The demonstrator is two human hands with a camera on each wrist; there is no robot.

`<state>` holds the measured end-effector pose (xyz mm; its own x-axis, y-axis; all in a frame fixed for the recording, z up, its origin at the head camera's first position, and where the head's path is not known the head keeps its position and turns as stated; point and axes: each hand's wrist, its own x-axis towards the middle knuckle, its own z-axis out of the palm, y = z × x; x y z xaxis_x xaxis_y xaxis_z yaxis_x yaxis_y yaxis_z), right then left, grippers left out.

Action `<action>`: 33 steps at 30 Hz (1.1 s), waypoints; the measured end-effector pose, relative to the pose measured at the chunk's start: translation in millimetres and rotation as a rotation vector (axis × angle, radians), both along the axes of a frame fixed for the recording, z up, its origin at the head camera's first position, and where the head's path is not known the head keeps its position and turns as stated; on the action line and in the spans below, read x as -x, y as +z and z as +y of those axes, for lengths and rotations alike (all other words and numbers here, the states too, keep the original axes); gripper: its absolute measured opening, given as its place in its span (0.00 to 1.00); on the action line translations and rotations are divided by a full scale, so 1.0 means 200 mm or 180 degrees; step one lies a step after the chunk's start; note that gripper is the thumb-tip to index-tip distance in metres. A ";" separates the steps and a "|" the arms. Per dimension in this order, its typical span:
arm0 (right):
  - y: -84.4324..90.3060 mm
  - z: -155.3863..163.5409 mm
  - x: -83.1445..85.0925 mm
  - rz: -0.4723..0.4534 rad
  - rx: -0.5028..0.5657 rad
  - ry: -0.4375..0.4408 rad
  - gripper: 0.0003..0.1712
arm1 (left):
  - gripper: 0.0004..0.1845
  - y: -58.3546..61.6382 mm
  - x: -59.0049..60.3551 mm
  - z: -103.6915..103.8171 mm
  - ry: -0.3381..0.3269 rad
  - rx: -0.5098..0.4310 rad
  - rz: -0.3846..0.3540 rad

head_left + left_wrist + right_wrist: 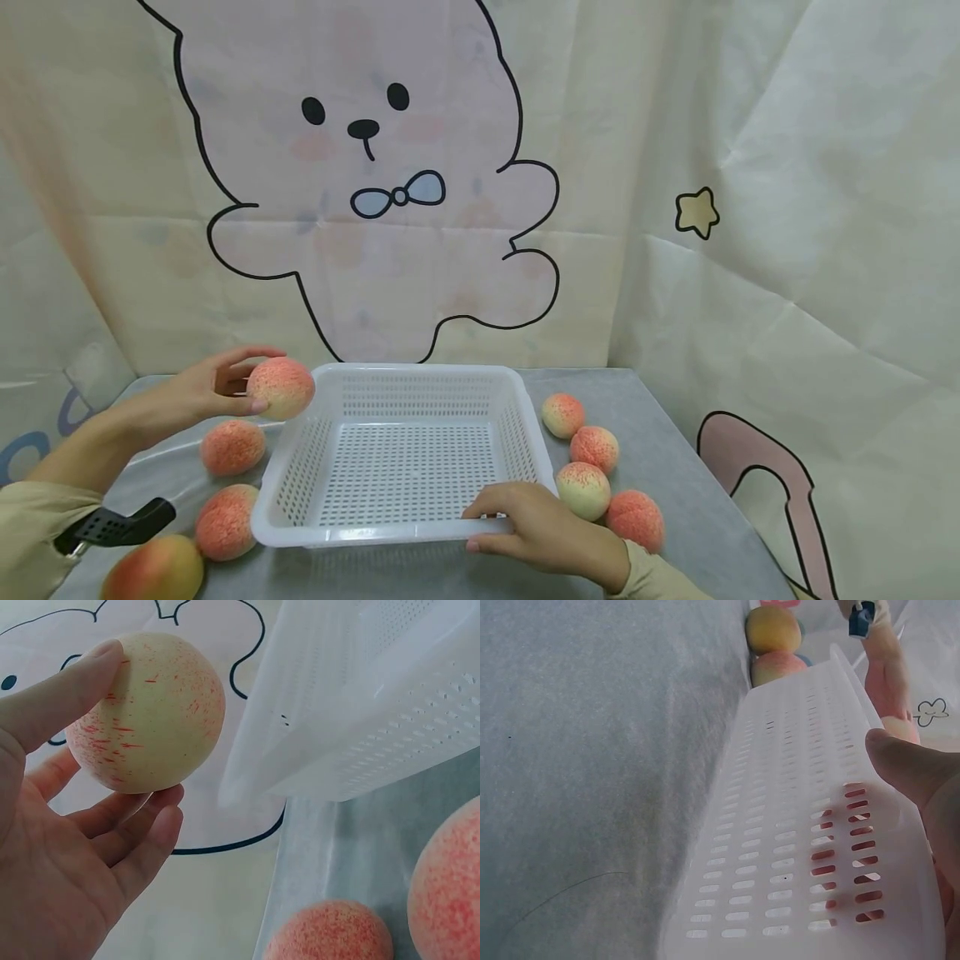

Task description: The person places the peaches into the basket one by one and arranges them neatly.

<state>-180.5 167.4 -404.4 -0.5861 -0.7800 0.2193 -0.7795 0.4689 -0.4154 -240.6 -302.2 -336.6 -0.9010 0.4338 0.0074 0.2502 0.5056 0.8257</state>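
Observation:
My left hand (198, 387) holds a peach (281, 388) between thumb and fingers, raised at the left rim of a white plastic basket (405, 533). In the left wrist view this peach (161, 712) shows its pale yellow side with red flecks. My right hand (536, 525) grips the basket's near rim toward its right corner, the thumb outside and the fingers over the inner side. Through the slots of the basket wall (780, 825), the right wrist view shows those fingers. Nothing lies inside the basket.
Left of the basket lie two peaches (233, 447) and a yellow-red mango (153, 571). Several more peaches (583, 491) line its right side. A grey cloth (675, 467) covers the table, and printed curtains (585, 292) hang behind and beside it.

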 end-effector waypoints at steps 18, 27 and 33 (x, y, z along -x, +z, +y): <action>0.01 0.00 0.01 0.0075 -0.0026 0.0018 0.14 | 0.36 0.02 0.15 0.21 -0.0183 0.0213 -0.0007; 0.01 0.00 0.00 0.0008 -0.0018 0.0011 0.14 | 0.38 0.04 0.23 0.31 -0.0158 0.0432 -0.0054; 0.01 0.00 0.00 -0.0093 -0.0004 0.0042 0.14 | 0.35 0.04 0.28 0.38 -0.0289 0.0618 -0.0045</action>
